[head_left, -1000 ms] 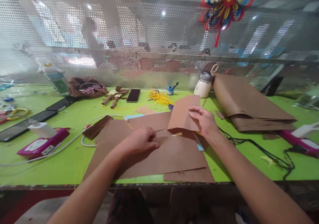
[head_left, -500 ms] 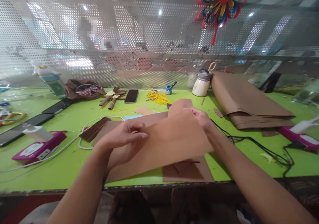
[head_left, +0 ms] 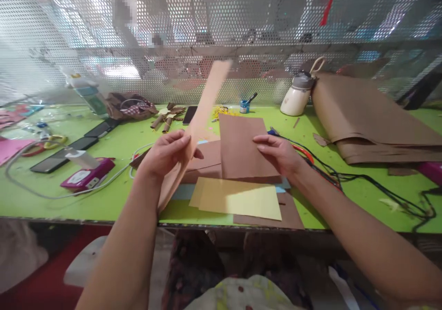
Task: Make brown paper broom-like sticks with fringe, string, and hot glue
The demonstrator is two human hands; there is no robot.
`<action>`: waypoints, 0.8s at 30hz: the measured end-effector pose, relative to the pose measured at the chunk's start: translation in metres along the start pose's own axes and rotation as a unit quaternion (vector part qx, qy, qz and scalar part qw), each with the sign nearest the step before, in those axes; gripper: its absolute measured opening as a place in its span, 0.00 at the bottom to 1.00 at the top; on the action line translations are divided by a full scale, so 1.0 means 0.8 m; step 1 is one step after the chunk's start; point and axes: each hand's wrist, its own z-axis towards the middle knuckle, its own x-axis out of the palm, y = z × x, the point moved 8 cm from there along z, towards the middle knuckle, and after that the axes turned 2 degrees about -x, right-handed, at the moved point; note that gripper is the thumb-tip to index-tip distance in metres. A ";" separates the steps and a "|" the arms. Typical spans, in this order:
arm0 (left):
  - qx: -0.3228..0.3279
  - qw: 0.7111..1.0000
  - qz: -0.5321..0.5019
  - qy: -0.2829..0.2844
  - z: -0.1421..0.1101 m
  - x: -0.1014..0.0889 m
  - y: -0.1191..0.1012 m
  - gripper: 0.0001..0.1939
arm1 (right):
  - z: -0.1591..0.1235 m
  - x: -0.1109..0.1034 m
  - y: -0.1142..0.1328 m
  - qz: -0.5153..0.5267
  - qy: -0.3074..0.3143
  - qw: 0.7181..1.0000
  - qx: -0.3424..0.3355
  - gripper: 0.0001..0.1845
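My left hand (head_left: 169, 151) is closed on a light brown sheet of paper (head_left: 206, 96), which stands up tilted and curves down toward the table edge. Between the thumb and fingers of my right hand (head_left: 278, 153) is the right edge of a smaller, darker brown paper piece (head_left: 241, 146), held raised. Below it lie yellow paper pieces (head_left: 241, 197), overlapping one another. More brown paper (head_left: 207, 158) is beneath the held pieces, partly hidden, and another brown sheet (head_left: 290, 215) reaches the front edge. Bits of blue paper (head_left: 183, 192) show underneath.
A large folded stack of brown paper (head_left: 376, 112) is at the right, beside a cream bottle (head_left: 295, 96). Black cables (head_left: 380, 195) run across the right side. At the left are a purple power strip (head_left: 88, 176), phones (head_left: 64, 153) and scissors (head_left: 57, 142). A perforated screen (head_left: 258, 34) stands behind.
My left hand has swung the light brown sheet up and left, uncovering the yellow pieces. My right hand now holds the darker brown piece. The view has tilted downward.
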 end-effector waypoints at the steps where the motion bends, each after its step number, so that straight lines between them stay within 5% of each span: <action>1: 0.017 1.000 -0.008 0.011 0.000 0.002 -0.003 0.13 | 0.001 -0.003 0.004 0.003 -0.012 1.000 -0.007 0.15; 12: 0.008 0.999 -0.006 0.045 0.001 0.009 0.005 0.15 | -0.012 0.004 0.025 -0.003 -0.034 0.999 -0.026 0.18; 18: -0.022 0.999 -0.008 0.023 0.000 0.014 0.010 0.15 | -0.012 -0.024 0.059 0.002 -0.084 0.993 -0.085 0.18; 24: -0.031 0.999 -0.005 0.003 0.002 0.006 0.015 0.16 | -0.012 -0.015 0.048 -0.020 -0.025 0.999 -0.025 0.15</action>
